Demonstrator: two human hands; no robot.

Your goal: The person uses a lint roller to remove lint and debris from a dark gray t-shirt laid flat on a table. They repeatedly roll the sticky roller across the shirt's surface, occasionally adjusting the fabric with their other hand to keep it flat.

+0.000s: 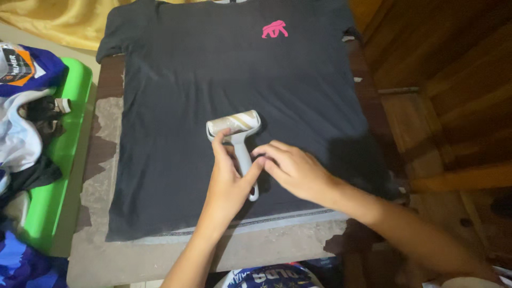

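Left hand (226, 181) wraps the grey plastic handle of the white lint roller (234, 125), fingers clenched round it, while the right hand (296, 170) rests loosely beside, fingers released, tips touching the handle. The roller sits mid-chest on the dark grey cotton T-shirt (176, 80) spread flat on the worn table (101, 250). Best bet: keep the fabric taut and press evenly in straight strokes.

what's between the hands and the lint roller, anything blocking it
Nothing visible. The left hand already grips the lint roller by its handle, the right hand touches that handle, and the roller head lies on the dark t-shirt.
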